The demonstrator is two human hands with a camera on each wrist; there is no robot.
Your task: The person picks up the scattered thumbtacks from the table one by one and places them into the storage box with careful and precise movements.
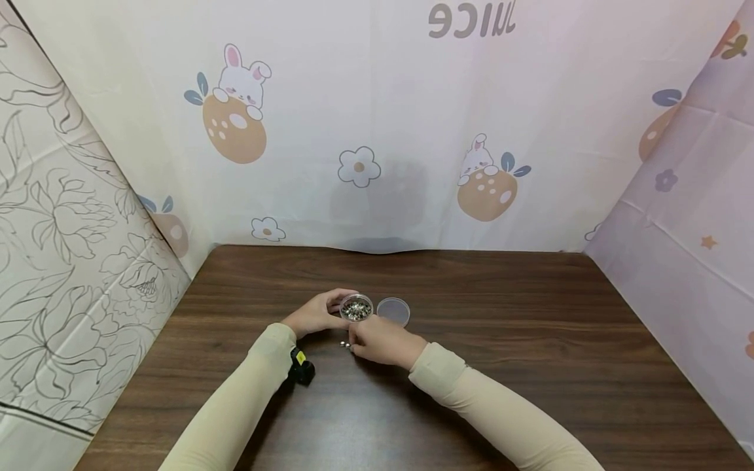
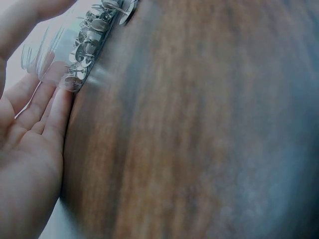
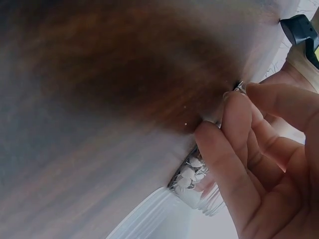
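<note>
A round clear plastic box [image 1: 357,307] full of silver thumbtacks [image 2: 89,42] stands on the table. My left hand [image 1: 319,313] grips it from the left, thumb on the near side and fingers along the far side. Just in front of the box is my right hand [image 1: 383,341], its fingers bent and its tips down at the tabletop. A loose thumbtack [image 3: 240,86] shows between the tips of the thumb and index finger. Loose thumbtacks [image 1: 343,343] also lie beside those fingertips. A clear round lid [image 1: 393,312] lies to the right of the box, beyond the right hand.
The dark wooden table [image 1: 501,314] runs back to a printed fabric backdrop [image 1: 400,118]. More printed cloth hangs at both sides. A black wrist device [image 1: 302,367] with a yellow patch sits below the left wrist.
</note>
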